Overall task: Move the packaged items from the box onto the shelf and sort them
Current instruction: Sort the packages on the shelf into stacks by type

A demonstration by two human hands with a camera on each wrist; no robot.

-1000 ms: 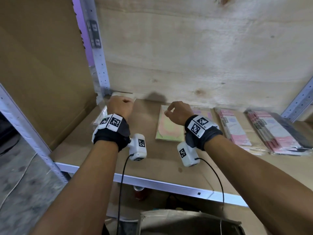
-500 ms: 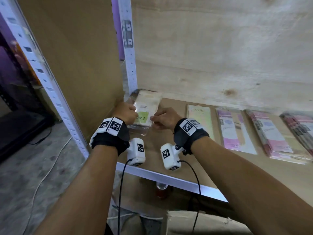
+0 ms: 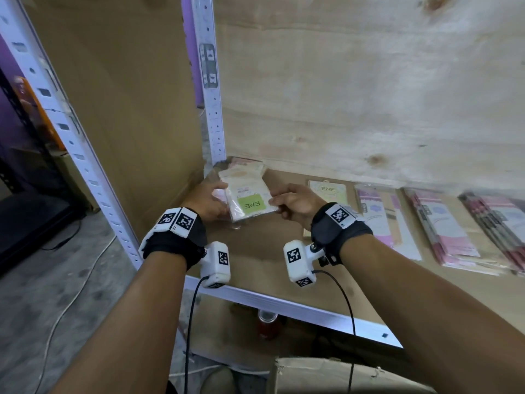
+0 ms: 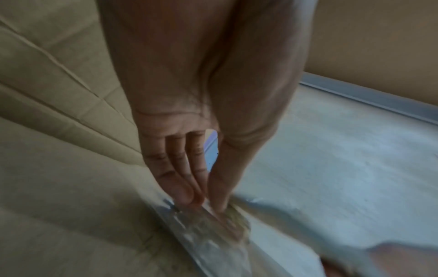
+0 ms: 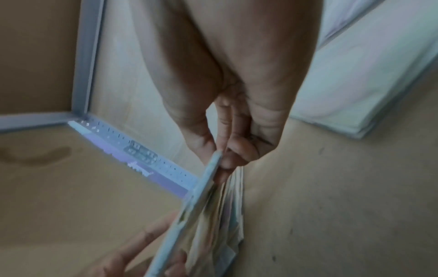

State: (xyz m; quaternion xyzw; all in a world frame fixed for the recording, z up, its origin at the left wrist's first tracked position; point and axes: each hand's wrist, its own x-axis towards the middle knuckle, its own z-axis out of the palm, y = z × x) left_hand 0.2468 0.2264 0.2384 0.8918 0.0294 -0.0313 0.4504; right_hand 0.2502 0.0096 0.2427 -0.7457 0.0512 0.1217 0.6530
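A clear-wrapped pack with a green label [image 3: 250,202] is held tilted just above the brown shelf board [image 3: 255,251], near its left end. My left hand [image 3: 224,194] pinches its left edge and my right hand [image 3: 272,201] pinches its right edge. In the left wrist view the left hand [image 4: 211,204] has thumb and fingers closed on the pack [image 4: 220,224]. In the right wrist view the right hand [image 5: 219,157] nips the pack's rim [image 5: 189,215]. A stack of similar packs [image 3: 244,169] lies behind it in the corner.
Right of the hands lie a cream pack [image 3: 328,190] and three rows of pink packs [image 3: 380,217], [image 3: 443,231], [image 3: 497,223]. A cardboard side panel [image 3: 127,109] and metal upright [image 3: 211,109] close the left. The open box [image 3: 326,373] sits below the shelf rail [image 3: 284,304].
My right hand left the cream pack and came over to the left corner. Both hands now hold the green-labelled pack, raised and tilted off the stack.
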